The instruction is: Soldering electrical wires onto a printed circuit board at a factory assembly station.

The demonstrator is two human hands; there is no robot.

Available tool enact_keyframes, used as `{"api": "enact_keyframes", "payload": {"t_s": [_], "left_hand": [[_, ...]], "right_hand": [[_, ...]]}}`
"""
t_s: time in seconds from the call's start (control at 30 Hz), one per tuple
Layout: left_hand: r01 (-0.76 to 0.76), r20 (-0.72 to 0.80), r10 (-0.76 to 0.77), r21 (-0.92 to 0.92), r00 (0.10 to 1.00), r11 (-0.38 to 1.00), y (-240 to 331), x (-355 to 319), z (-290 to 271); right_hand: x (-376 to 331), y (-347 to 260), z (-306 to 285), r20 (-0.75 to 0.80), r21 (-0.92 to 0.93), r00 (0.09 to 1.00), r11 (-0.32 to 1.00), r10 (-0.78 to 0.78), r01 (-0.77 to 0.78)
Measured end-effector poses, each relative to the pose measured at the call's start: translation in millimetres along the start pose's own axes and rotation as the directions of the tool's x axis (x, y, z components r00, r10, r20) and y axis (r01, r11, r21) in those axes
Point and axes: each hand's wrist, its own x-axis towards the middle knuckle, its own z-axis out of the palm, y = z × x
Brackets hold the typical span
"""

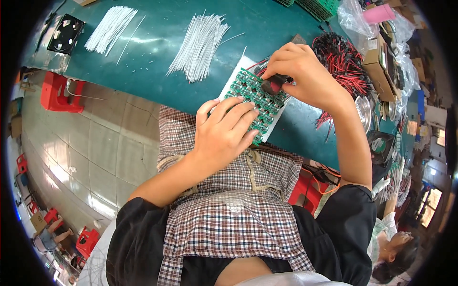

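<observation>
Glossy teal worktable (157, 62), tiled floor at 9 o'clock, red plastic stools (59, 93). My left hand (224, 133) flat, fingers spread, pressing green circuit-board panel (248, 88) at table edge. My right hand (305, 76) curled, pinching small black-red part (274, 85) on panel. White wire bundles (200, 45) at 12, red-black wire heap (343, 64) at 2.

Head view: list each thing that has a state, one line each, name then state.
Green circuit board panel: flat on a white sheet at the table edge, pressed down by the left hand.
Left hand: fingers spread on the panel, gripping nothing.
Right hand: closed around a black and red tool.
Black and red tool: held, tip on the panel.
White wire bundles: lying loose on the green table.
Red and black wires: heaped, tangled.
Black fan: lying flat.
</observation>
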Motion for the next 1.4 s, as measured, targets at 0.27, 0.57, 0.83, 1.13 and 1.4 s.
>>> {"api": "enact_keyframes", "payload": {"t_s": [0.27, 0.57, 0.83, 1.13, 1.4], "left_hand": [[-0.014, -0.026, 0.014, 0.018, 1.0, 1.0, 1.6, 1.0, 0.1], [-0.097, -0.05, 0.1, 0.068, 0.994, 0.993, -9.9, 13.1, -3.9], [-0.072, -0.083, 0.074, 0.028, 0.994, 0.997, 1.0, 1.5, -3.2], [0.24, 0.382, -0.089, -0.368, 0.92, 0.898, 42.9, -53.4, -46.2], [0.341, 0.325, -0.121, -0.926, 0.938, 0.161, 41.3, -45.0, -61.1]], "right_hand": [[-23.8, -44.9, -12.7, -0.178, -0.046, 0.983, 0.997, 0.048, -0.057], [-107.3, -126.9, 115.4, 0.098, 0.049, 0.966, 0.968, 0.239, -0.244], [-132.9, -125.1, 137.6, -0.066, 0.148, 0.863, 0.86, 0.501, -0.488], [-142.6, -172.2, 99.1, 0.383, 0.921, 0.764, -0.15, 0.519, -0.36], [-103.2, -168.1, 90.3, 0.138, 0.885, 0.936, -0.465, 0.323, 0.03]]}}
